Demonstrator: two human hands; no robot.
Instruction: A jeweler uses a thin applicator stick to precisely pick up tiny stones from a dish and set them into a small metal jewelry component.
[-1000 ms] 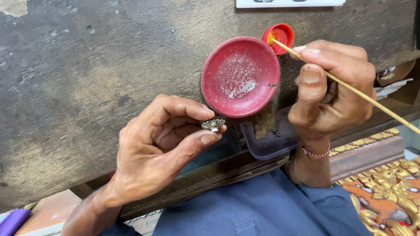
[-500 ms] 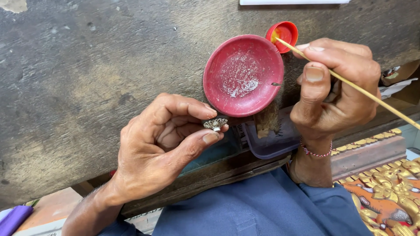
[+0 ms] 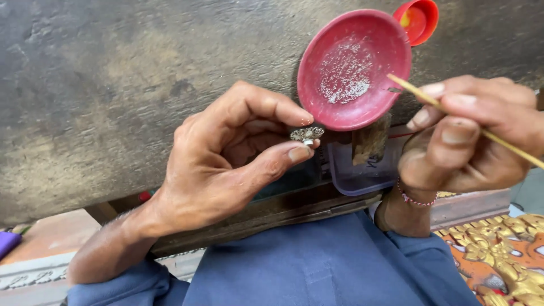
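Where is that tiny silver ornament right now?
The silver ornament is near the middle of the head view, pinched between the left hand's thumb and forefinger, just below the lower-left rim of the red dish.

Left hand: forearm enters from 8 o'clock, palm turned inward, thumb and forefinger pinched together at their tips, remaining fingers curled. Right hand: wrist rises from 6 o'clock, fingers bunched in a pen-style pinch, tips pointing toward 9 o'clock.
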